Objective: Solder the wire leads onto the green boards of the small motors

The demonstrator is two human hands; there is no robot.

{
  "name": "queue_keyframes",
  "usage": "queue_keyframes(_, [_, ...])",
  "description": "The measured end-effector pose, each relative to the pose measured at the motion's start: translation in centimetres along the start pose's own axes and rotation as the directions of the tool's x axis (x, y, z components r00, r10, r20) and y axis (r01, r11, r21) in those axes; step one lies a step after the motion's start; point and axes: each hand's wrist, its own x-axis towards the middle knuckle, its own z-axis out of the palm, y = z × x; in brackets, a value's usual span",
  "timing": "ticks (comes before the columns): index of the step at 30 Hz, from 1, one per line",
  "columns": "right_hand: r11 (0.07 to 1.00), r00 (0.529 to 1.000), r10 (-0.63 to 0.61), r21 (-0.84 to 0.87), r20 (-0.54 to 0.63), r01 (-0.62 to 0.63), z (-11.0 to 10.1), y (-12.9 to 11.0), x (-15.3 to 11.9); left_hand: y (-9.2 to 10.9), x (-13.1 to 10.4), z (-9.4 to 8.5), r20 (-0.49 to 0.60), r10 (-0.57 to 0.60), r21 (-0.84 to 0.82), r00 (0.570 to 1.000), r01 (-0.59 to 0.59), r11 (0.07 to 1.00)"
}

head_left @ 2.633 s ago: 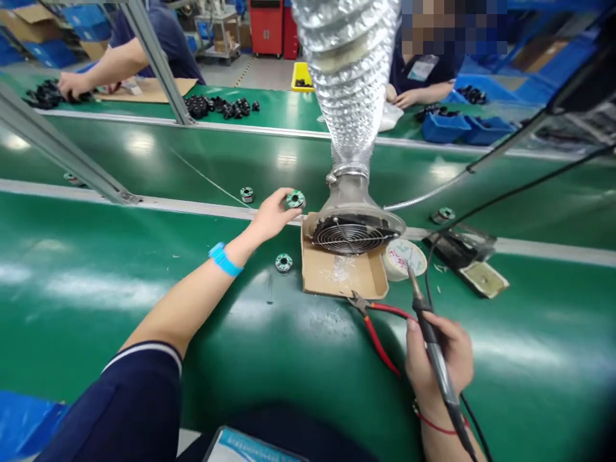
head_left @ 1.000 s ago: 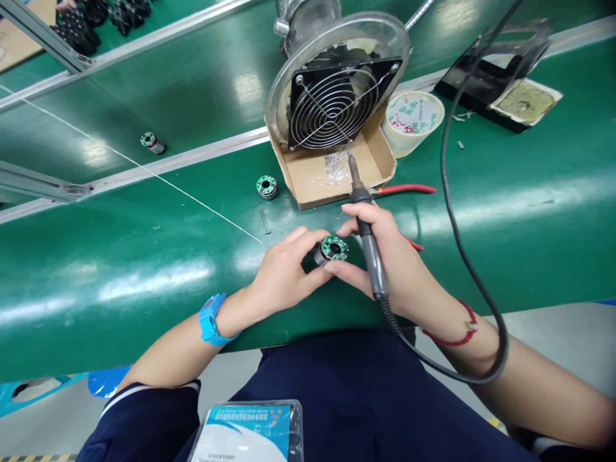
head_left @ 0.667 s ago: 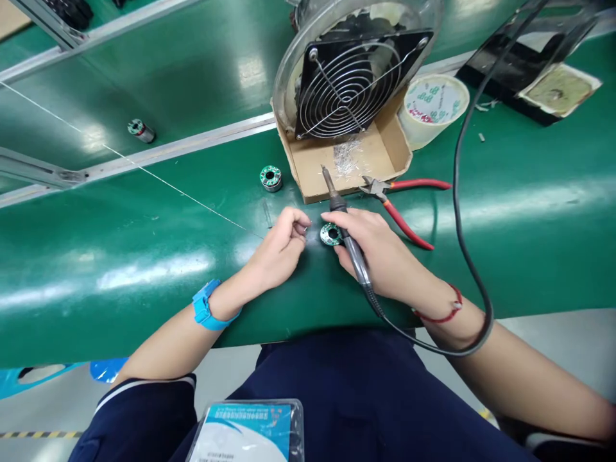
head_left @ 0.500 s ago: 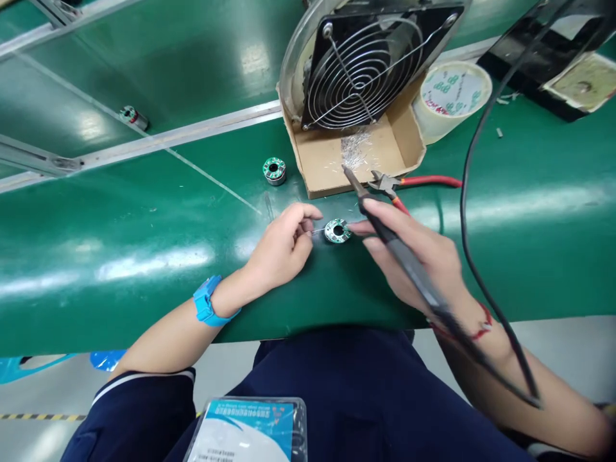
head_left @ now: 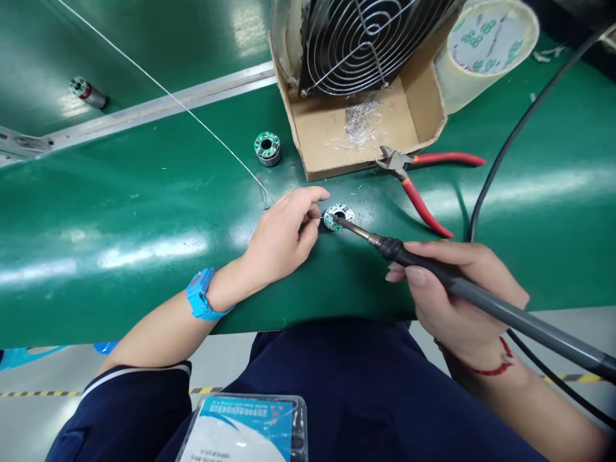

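Note:
A ring-shaped green circuit board [head_left: 347, 210] on a small round part sits on the green bench between my hands. My left hand [head_left: 283, 237] is closed in a pinch on a thin solder wire [head_left: 212, 131], whose short end points at the board's left edge. The wire's length trails off to the upper left. In my right hand [head_left: 466, 298] is a soldering iron [head_left: 510, 314], gripped like a pen, its tip at the board near the centre hole. Whether the tip touches the wire, I cannot tell.
Red-handled cutters [head_left: 399, 163] lie open beside a cardboard tray [head_left: 322, 157] with wire clippings and a fan [head_left: 368, 45]. A tape roll [head_left: 486, 54] stands right of it. Another round board part [head_left: 267, 151] is behind my left hand; one more [head_left: 88, 93] lies farther back. A black cable [head_left: 520, 128] crosses the right.
My right hand has moved right and turned the iron, bringing its tip down to the board. My fingers there have left the board's edge. The left hand keeps its pinch on the wire.

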Motion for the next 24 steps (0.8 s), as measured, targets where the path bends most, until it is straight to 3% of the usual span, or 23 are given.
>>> queue_keyframes(5, [0.996, 0.999, -0.049, -0.076, 0.008, 0.049, -0.2, -0.1, -0.2, 0.1, 0.1, 0.1, 0.03, 0.022, 0.033, 0.999, -0.023, 0.999])
queue_keyframes(10, [0.996, 1.0, -0.002, -0.09, 0.012, 0.003, -0.3, -0.1, -0.6, 0.1, 0.1, 0.0, 0.036, 0.037, 0.051, 0.999, -0.038, 0.998])
queue_keyframes(15, [0.994, 0.999, -0.034, -0.107, 0.02, 0.036, -0.5, -0.5, -0.2, 0.0, 0.1, -0.1, 0.063, 0.063, 0.092, 0.996, -0.069, 0.993])
queue_keyframes(21, [0.988, 0.999, -0.035, -0.148, 0.037, 0.04, -0.6, -1.0, 0.2, -0.5, 0.6, -0.6, 0.177, 0.017, -0.004, 0.984, -0.017, 1.0])
queue_keyframes(24, [0.993, 1.0, 0.013, -0.118, 0.026, -0.01, -0.8, -1.2, 0.5, -0.7, 0.8, -0.5, 0.262, -0.007, 0.047, 0.965, -0.006, 0.999])
